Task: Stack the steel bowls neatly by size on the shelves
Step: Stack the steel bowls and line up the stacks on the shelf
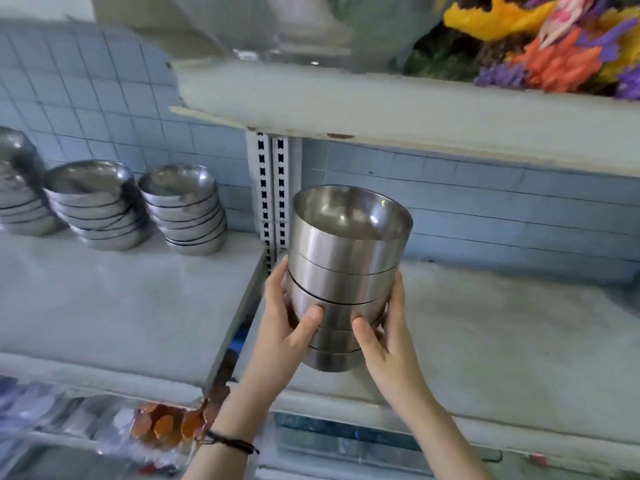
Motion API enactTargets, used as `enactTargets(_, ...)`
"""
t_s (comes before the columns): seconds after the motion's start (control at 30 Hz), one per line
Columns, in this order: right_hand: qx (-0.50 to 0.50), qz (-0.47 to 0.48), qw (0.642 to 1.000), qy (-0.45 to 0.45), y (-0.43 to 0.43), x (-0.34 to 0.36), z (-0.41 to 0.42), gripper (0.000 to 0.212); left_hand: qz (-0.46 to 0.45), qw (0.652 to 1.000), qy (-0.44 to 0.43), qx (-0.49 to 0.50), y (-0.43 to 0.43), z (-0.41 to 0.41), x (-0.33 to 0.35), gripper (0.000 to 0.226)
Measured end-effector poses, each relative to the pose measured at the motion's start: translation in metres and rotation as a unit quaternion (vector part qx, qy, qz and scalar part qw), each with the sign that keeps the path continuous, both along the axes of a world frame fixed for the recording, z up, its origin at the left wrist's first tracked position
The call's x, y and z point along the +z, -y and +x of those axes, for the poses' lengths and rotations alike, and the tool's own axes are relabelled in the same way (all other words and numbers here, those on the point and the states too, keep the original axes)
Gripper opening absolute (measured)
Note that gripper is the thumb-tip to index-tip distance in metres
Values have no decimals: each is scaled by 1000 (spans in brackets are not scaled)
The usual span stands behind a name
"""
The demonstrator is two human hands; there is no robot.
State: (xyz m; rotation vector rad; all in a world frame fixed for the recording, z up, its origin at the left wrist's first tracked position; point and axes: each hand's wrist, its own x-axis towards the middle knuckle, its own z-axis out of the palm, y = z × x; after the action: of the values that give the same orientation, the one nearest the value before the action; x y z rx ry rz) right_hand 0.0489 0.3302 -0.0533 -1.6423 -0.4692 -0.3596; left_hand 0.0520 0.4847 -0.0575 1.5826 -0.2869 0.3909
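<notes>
A stack of several straight-sided steel bowls (349, 268) is held up over the front of the right shelf (502, 341). My left hand (287, 323) grips its left side, thumb across the front. My right hand (384, 334) grips the right side, thumb on the lower bowls. The stack's base looks lifted just above the shelf surface. On the left shelf (114, 299), three stacks of wider, shallow steel bowls stand against the tiled wall: one at the far left (20, 195), one in the middle (93, 206), one on the right (187, 209).
A slotted metal upright (273, 188) divides the two shelves. An upper shelf (398, 105) overhangs, carrying colourful artificial flowers (561, 43). Below the front edge lie packaged goods (162, 427).
</notes>
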Motion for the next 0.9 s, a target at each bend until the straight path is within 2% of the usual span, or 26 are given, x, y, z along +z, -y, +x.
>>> enactTargets(0.23,46,3,998,-41,-121,-2,-33,86,53,997,-3,57,-130,-49,8,67)
enactTargets(0.37,65,-18,996,-58,-189,-2,-45,97,81,993,-5,85,-202,-72,15,72)
enactTargets(0.53,98,-25,992,-69,-260,6,-48,101,88,987,-18,132,-273,-86,25,78)
enactTargets(0.67,138,-18,989,-55,-310,21,-37,101,82,981,-20,174,-317,-86,34,67)
enactTargets(0.9,205,-16,978,-39,-395,29,-2,100,86,967,-18,240,-397,-72,42,80)
